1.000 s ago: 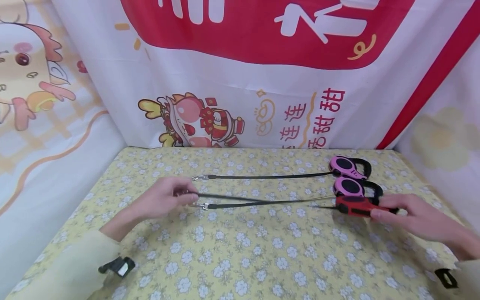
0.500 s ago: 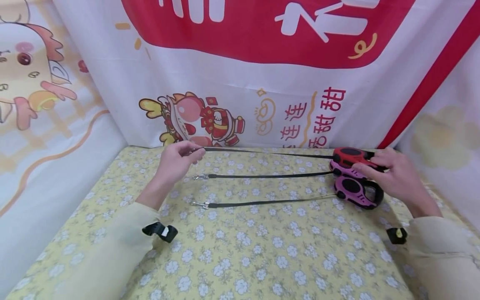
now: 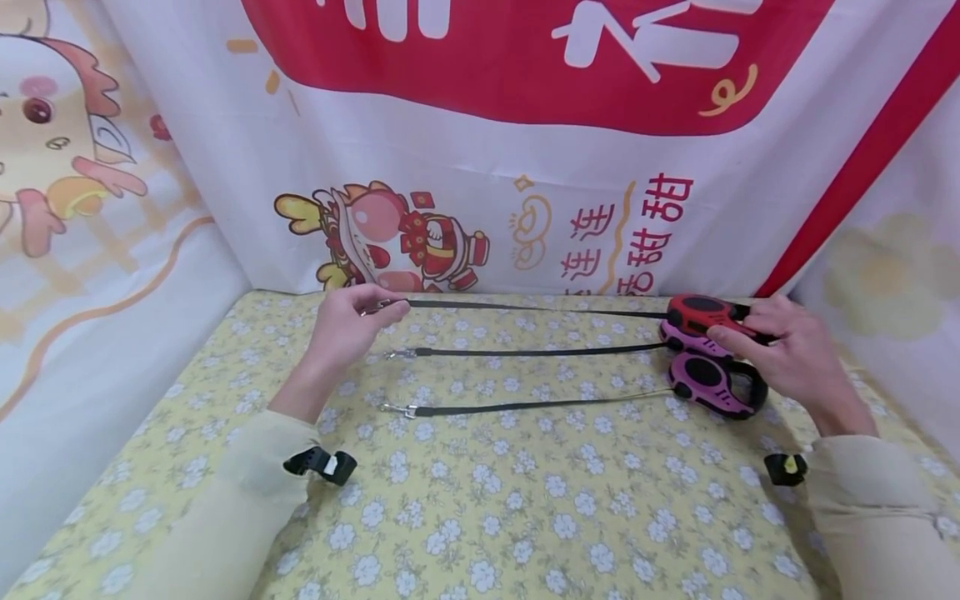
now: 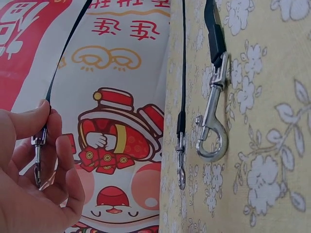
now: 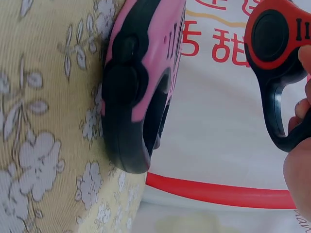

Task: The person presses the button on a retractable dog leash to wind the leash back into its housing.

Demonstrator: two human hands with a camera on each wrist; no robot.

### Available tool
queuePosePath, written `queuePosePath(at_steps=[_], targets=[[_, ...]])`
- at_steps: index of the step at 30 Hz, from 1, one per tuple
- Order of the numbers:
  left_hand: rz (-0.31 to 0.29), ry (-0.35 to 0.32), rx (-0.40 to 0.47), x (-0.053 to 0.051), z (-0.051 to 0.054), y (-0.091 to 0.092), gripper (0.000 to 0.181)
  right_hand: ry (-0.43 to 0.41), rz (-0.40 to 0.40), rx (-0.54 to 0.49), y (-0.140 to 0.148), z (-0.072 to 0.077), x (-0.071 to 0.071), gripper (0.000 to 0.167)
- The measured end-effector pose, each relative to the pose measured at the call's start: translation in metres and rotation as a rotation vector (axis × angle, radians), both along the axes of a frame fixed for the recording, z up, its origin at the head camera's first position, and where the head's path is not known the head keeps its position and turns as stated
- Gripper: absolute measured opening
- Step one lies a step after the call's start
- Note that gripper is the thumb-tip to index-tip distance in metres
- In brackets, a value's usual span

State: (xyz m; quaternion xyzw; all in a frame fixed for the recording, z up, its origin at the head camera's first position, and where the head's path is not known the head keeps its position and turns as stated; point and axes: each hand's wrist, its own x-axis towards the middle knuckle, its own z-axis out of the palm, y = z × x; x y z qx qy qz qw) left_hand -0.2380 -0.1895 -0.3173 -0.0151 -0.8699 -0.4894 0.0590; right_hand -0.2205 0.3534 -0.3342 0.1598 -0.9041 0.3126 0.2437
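Observation:
My right hand (image 3: 798, 350) grips the black handle of a red retractable dog leash (image 3: 701, 312), raised over the far right of the table. Its black strap (image 3: 487, 306) runs taut leftward to my left hand (image 3: 341, 333). There, thumb and fingers pinch the strap's end, just above a metal snap hook (image 4: 39, 155) that hangs within the palm. Below lie two pink retractable leashes: the rear one (image 3: 686, 340) is partly covered by the red one, the front one (image 3: 705, 379) shows fully. Their straps stretch left, ending in a rear snap hook (image 3: 401, 354) and a front snap hook (image 3: 401, 410).
A yellow flowered cloth (image 3: 480, 500) covers the table. Behind its far edge hangs a white and red printed curtain (image 3: 450, 192), close to both hands. More printed cloth (image 3: 172, 250) walls off the left side, and pale cloth (image 3: 892, 267) the right.
Both hands have carried the red leash from above the front pink leash to the table's far edge, its strap now straight. Over the last half second they have hardly moved.

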Motion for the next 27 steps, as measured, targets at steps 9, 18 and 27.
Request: queuePosePath(at_steps=[9,18,27], targets=[[0.019,0.015,-0.020,0.000,-0.004,-0.001,0.035,-0.138,-0.017,0.097,0.011,0.004,0.004,0.025],[0.035,0.016,0.010,0.005,-0.002,-0.003,0.039,-0.228,-0.071,0.130,0.013,0.007,0.004,0.044],[0.031,0.025,0.021,0.005,-0.001,-0.003,0.039,-0.154,-0.126,0.080,0.017,0.003,0.005,0.043]])
